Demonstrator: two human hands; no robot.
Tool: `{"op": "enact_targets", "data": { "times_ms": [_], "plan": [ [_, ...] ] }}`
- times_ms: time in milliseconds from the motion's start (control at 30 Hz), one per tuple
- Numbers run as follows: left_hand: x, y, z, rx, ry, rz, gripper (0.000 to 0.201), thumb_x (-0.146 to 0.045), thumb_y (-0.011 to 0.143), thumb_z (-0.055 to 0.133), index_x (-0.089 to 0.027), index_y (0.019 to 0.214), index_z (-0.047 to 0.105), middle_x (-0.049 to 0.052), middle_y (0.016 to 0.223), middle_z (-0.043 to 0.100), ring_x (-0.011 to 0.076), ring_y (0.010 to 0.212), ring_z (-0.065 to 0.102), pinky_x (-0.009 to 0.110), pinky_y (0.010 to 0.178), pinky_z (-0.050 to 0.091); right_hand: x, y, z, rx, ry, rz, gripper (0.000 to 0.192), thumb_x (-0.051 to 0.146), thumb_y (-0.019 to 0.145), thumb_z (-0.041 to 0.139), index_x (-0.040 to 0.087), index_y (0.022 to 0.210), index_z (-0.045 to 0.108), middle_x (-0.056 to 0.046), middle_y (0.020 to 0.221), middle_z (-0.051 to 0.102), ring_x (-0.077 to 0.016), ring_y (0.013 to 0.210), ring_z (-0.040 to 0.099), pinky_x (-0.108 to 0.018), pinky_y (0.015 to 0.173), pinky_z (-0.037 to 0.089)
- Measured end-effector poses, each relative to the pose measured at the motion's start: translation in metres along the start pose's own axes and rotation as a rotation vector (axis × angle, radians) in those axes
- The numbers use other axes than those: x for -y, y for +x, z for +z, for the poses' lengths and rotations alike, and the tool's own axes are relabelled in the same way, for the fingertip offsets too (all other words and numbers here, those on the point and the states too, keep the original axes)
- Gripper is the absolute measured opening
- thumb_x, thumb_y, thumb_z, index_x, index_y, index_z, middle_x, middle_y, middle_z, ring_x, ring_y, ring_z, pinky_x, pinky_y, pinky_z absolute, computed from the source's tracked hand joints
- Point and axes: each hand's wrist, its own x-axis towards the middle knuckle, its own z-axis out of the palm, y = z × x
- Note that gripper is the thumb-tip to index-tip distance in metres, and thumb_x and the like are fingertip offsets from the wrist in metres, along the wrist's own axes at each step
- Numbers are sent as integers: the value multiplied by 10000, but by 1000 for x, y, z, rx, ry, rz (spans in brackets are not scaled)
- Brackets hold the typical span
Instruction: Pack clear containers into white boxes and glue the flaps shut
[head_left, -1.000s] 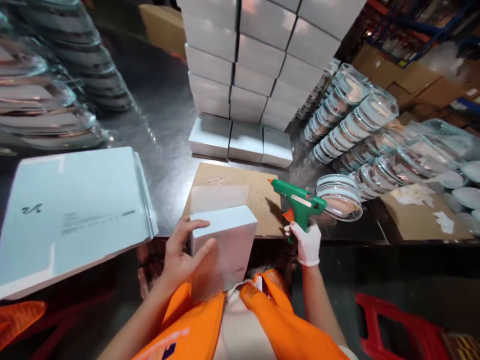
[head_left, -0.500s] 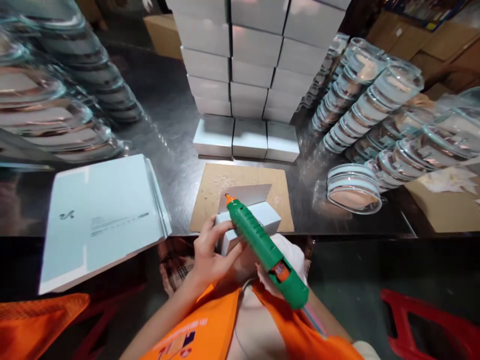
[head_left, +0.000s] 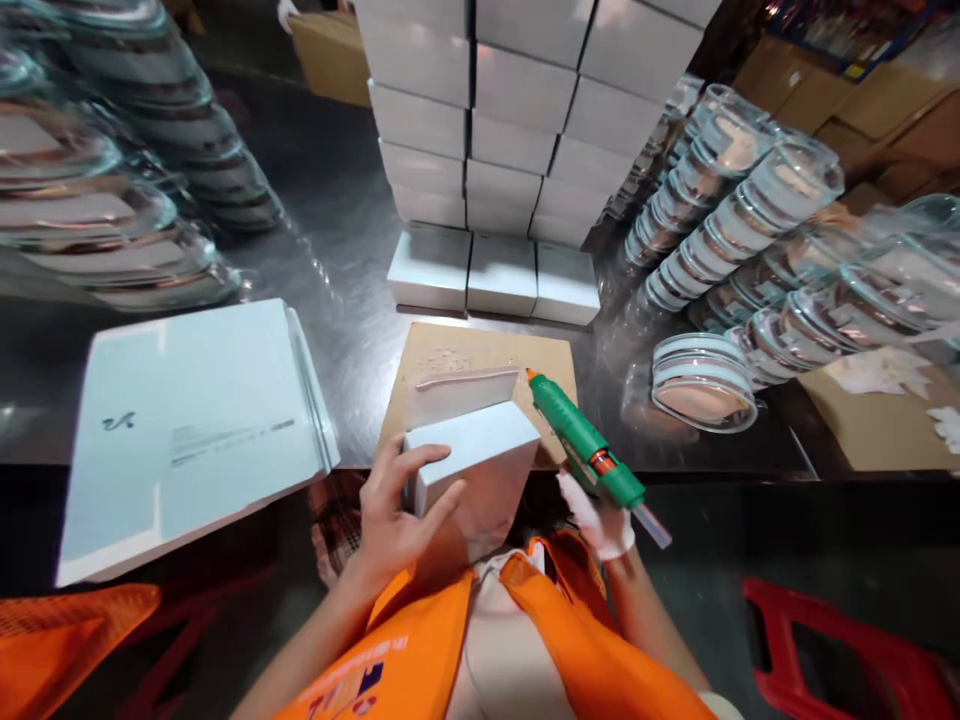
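Note:
My bare left hand (head_left: pixel 405 500) grips the left end of a white box (head_left: pixel 480 450) at the table's front edge, its fingers on the top and near side. Beyond the box a flap (head_left: pixel 469 392) stands raised over a piece of cardboard (head_left: pixel 442 345). In a white glove, my right hand (head_left: pixel 596 515) is closed around a green glue gun (head_left: pixel 570 425). The gun's orange nozzle points away from me, near the right end of the flap. A clear glue stick (head_left: pixel 651 525) sticks out of the gun's back end.
White boxes (head_left: pixel 517 110) are stacked high behind the cardboard. Flat white printed sheets (head_left: pixel 195 430) lie at the left, overhanging the table edge. Clear round containers (head_left: pixel 701 385) stand in piles at the right, and more (head_left: pixel 202 130) at the left. A red stool (head_left: pixel 832 640) is below right.
The glue gun has moved from the left end of the flap to its right end, uncovering the box. The box looks more tilted, with its front side showing. My left hand still grips it.

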Motion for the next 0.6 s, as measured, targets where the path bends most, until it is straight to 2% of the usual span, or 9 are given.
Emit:
{"op": "enact_targets", "data": {
  "times_ms": [67,167,267,367,433,467,533,600],
  "plan": [
    [5,-2,-3,-3,-11,-36,239,-266,910,757,-262,1140,692,23,1039,756,255,1074,687,441,1018,556,-5,18,-1,-20,31,133,496,681,766,699,197,869,739,-88,722,724,-240,585,642,-407,597,568],
    [12,-3,-5,4,-44,-47,248,-254,909,749,-255,1149,690,21,1059,752,257,1108,679,440,1047,549,-7,52,-5,45,22,247,597,714,809,601,154,912,777,-51,595,678,-198,496,600,-332,506,499],
    [14,-2,-7,-1,-78,-39,225,-252,928,720,-247,1150,687,16,1056,750,248,1113,682,427,1068,539,-5,83,-19,83,-44,323,596,670,893,525,141,756,763,-94,581,688,-214,526,647,-314,515,486],
    [13,0,-8,-20,-112,-37,203,-292,938,718,-245,1133,688,18,1045,748,233,1088,691,418,1068,532,5,94,-38,-15,-173,325,491,608,849,690,189,593,665,-122,655,724,-256,720,715,-313,627,507],
    [13,2,-6,-32,-145,-19,208,-322,930,738,-246,1119,694,18,1013,744,226,1066,691,400,1044,536,19,89,-40,-106,-183,230,413,591,804,764,202,680,704,-108,778,769,-270,859,726,-319,717,523],
    [13,3,-5,-35,-164,-6,211,-333,923,748,-247,1110,698,16,991,740,225,1057,690,388,1033,536,27,85,-35,-105,-122,160,389,597,793,777,209,786,748,-100,880,794,-270,914,727,-331,766,537],
    [15,4,0,-6,-210,11,227,-346,909,769,-252,1106,705,17,979,736,229,1063,687,371,1012,539,44,75,-17,42,109,53,444,589,756,818,224,1006,785,-84,1063,807,-262,978,732,-360,855,560],
    [17,3,4,28,-266,9,245,-362,897,785,-259,1106,710,22,996,734,236,1080,688,369,1008,542,57,69,8,296,363,65,480,532,697,886,222,1048,780,-71,1102,803,-251,966,741,-372,883,574]
  ]
}}
